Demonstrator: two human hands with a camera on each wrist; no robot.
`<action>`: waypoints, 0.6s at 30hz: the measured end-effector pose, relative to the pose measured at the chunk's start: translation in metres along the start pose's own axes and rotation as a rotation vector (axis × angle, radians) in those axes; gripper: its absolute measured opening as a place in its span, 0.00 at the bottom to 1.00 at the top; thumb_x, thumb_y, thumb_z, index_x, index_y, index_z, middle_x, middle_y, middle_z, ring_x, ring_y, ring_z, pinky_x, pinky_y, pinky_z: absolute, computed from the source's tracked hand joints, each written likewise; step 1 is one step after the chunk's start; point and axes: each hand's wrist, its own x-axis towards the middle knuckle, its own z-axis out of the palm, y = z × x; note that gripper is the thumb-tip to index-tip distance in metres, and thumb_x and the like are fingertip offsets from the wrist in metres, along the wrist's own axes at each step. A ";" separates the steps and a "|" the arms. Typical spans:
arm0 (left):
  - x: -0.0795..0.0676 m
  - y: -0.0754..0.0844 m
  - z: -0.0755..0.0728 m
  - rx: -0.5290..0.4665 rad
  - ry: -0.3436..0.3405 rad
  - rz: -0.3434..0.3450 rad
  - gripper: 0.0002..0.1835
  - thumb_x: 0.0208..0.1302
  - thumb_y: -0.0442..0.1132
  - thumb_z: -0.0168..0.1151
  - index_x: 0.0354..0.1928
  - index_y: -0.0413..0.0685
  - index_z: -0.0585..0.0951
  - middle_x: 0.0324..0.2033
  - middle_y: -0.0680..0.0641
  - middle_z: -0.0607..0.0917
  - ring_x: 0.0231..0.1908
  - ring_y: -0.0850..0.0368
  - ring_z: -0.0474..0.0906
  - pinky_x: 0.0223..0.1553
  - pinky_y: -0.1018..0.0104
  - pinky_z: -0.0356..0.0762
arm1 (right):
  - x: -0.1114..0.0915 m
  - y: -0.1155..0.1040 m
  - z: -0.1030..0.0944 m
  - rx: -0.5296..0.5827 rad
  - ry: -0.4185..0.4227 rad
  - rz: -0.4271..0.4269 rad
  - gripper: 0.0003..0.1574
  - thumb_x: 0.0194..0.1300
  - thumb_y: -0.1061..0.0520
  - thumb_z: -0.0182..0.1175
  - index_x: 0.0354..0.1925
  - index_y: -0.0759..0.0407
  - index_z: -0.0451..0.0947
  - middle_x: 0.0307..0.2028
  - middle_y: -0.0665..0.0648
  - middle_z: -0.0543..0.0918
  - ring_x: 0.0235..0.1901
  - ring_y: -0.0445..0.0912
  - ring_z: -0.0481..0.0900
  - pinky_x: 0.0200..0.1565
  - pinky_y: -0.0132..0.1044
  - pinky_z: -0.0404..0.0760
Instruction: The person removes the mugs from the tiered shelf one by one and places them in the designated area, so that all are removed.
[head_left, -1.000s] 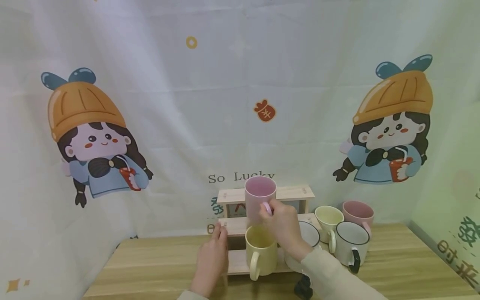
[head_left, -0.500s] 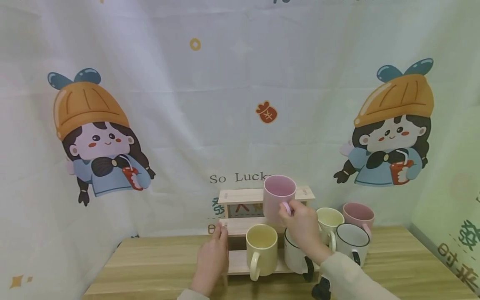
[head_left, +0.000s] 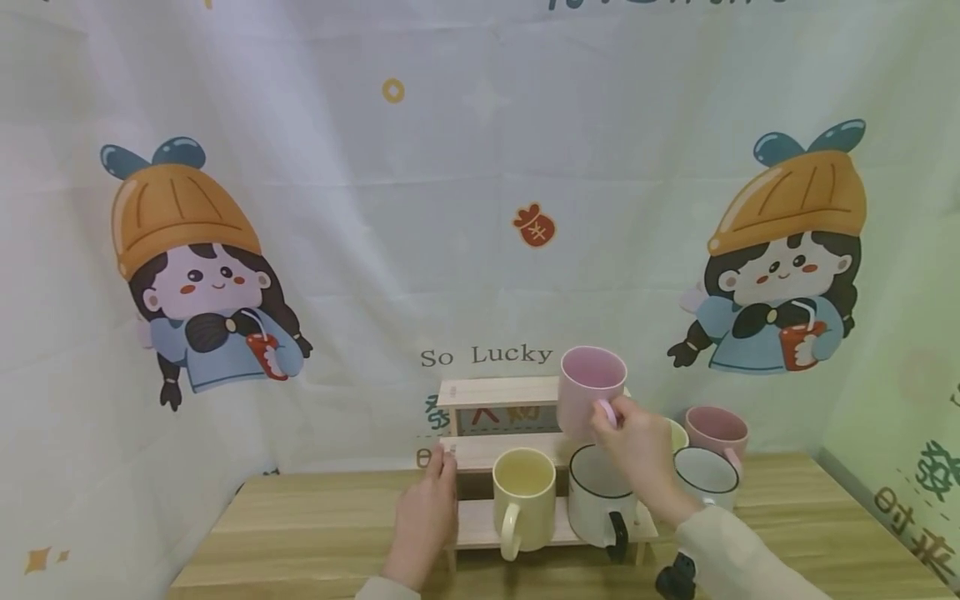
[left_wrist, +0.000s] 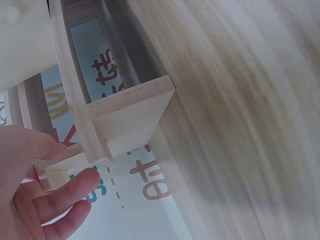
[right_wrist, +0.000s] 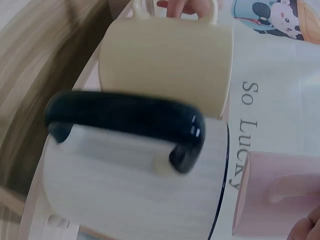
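My right hand (head_left: 633, 446) grips a pink mug (head_left: 588, 392) by its handle, holding it upright above the right part of a stepped wooden shelf (head_left: 487, 450). In the right wrist view, the pink mug (right_wrist: 280, 195) shows at the right edge with fingertips at its handle. My left hand (head_left: 426, 512) holds the left end of the shelf's middle step; in the left wrist view the board end (left_wrist: 55, 175) lies between thumb and fingers. On the lowest step stand a yellow mug (head_left: 523, 500) and a white mug (head_left: 600, 500) with black rim and handle.
Right of the shelf, on the wooden table (head_left: 315, 525), stand a second white black-rimmed mug (head_left: 707, 471), a darker pink mug (head_left: 716, 429) and a pale yellow cup (head_left: 678, 435), mostly hidden by my right hand. A printed cloth (head_left: 480, 250) hangs behind.
My right hand has carried the pink mug rightward, from behind the yellow mug to behind the white one on the lowest step. My left hand stays at the shelf's left end.
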 end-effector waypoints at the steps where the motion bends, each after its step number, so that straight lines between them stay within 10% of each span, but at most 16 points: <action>1: 0.000 0.000 0.000 0.000 0.010 0.002 0.24 0.50 0.31 0.64 0.53 0.40 0.75 0.58 0.38 0.77 0.10 0.59 0.60 0.10 0.70 0.60 | 0.000 0.002 -0.002 -0.005 0.016 -0.016 0.15 0.60 0.58 0.59 0.19 0.62 0.72 0.14 0.54 0.73 0.16 0.43 0.66 0.18 0.30 0.64; 12: -0.002 0.000 0.000 -0.013 -0.045 0.003 0.27 0.50 0.30 0.65 0.56 0.39 0.73 0.61 0.36 0.74 0.10 0.63 0.59 0.11 0.74 0.58 | -0.004 0.032 -0.019 -0.085 0.196 -0.168 0.20 0.54 0.61 0.60 0.12 0.57 0.64 0.08 0.49 0.64 0.13 0.40 0.58 0.16 0.29 0.56; 18: 0.000 -0.002 0.002 -0.002 -0.058 0.007 0.28 0.52 0.31 0.64 0.58 0.39 0.73 0.61 0.36 0.74 0.11 0.62 0.59 0.11 0.74 0.58 | -0.006 0.045 -0.035 -0.129 0.190 -0.114 0.18 0.54 0.61 0.61 0.13 0.59 0.66 0.09 0.51 0.66 0.14 0.42 0.60 0.16 0.31 0.56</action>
